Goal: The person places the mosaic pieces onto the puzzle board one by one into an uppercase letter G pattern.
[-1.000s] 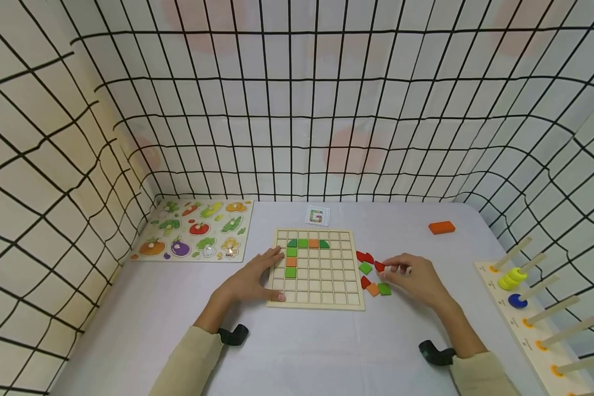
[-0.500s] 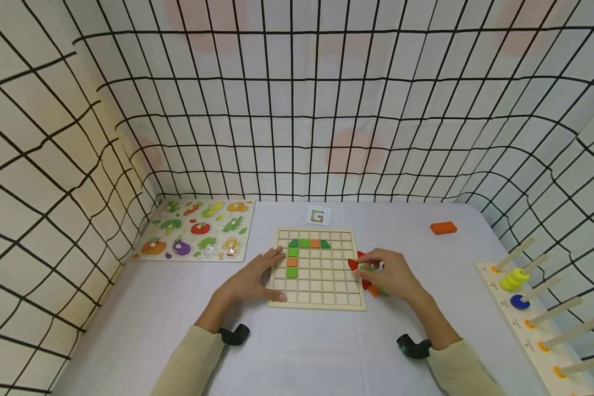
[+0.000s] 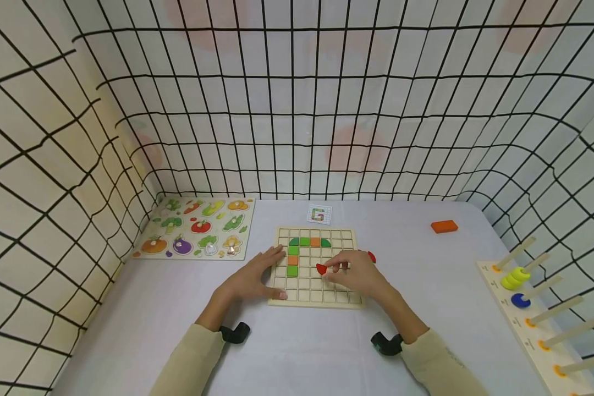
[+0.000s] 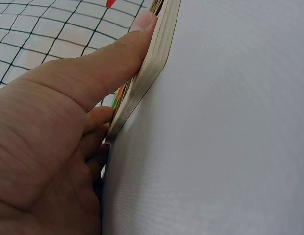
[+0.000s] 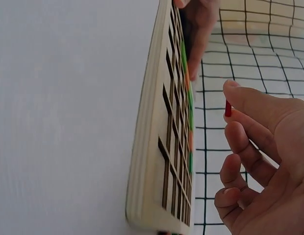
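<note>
A wooden grid board [image 3: 309, 300] lies mid-table, with green and orange square tiles [image 3: 292, 260] and two dark green rounded tiles [image 3: 325, 242] set in its upper left cells. My left hand [image 3: 249, 278] rests along the board's left side; in the left wrist view the thumb [image 4: 120, 54] lies on its top face near the corner. Over the middle of the grid, my right hand [image 3: 358, 272] pinches a small red tile [image 3: 321, 269] between thumb and forefinger. The right wrist view catches that tile edge-on, raised above the board, the other fingers loosely bent.
Behind the board lies a small card [image 3: 319, 214] with a coloured G pattern. A vegetable puzzle [image 3: 193, 228] sits at left, an orange block [image 3: 444, 226] at right, a peg stand [image 3: 520, 319] at far right. A red tile [image 3: 372, 257] shows past my right hand, which hides others.
My right hand picked up a red tile from the loose pieces right of the board and carried it left over the grid. My left hand has stayed in place.
</note>
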`<state>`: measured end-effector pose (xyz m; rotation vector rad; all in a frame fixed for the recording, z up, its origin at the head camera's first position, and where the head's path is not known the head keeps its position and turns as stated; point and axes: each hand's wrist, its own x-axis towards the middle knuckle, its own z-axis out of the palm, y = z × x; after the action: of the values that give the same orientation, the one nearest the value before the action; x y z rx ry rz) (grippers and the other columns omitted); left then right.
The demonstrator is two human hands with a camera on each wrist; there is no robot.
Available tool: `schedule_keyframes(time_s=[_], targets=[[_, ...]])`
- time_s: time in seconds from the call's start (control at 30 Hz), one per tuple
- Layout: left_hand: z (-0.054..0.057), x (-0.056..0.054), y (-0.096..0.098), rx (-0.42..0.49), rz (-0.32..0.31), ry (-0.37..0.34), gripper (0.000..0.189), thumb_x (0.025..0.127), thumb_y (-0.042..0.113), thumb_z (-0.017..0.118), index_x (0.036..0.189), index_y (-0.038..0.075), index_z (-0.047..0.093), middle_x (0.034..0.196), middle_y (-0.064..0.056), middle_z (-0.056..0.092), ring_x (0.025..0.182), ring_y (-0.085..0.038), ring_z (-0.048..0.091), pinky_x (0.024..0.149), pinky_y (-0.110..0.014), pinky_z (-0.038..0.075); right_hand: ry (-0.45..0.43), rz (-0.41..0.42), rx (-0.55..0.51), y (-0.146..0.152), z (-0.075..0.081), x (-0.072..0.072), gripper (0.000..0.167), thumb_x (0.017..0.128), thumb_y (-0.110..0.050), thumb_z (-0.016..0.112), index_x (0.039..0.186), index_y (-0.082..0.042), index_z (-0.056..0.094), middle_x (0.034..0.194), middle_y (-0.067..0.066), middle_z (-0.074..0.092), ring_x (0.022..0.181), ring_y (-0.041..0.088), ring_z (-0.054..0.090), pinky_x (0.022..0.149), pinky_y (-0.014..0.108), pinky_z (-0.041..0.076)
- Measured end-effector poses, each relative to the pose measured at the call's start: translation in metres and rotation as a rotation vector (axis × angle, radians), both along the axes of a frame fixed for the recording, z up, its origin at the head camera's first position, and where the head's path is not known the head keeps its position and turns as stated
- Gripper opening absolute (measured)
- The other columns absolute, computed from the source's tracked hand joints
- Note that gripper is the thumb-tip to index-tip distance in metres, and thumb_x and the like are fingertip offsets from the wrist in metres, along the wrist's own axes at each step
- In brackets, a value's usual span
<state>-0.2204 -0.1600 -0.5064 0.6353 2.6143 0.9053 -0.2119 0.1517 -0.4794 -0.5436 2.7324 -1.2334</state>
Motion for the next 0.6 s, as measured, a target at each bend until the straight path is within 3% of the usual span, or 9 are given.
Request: schedule_keyframes(time_s=[0.6], targets=[[-0.004,-0.004,-0.002,-0.007,-0.015,0.004,0.107,0.078,0.058,0.085,0.164,0.025,0.031,0.174,0.011,0.013,0.162,-0.027,0.009,0.132,-0.052,0.010,-0.069,0.120,-0.047,-0.049,-0.020,0.003,0.021,0.087,-0.024,0.085,0.107,-0.020,0.082,0.077,-0.009,0.065,0.069,0.013,0.057,0.058,0.022,0.046]])
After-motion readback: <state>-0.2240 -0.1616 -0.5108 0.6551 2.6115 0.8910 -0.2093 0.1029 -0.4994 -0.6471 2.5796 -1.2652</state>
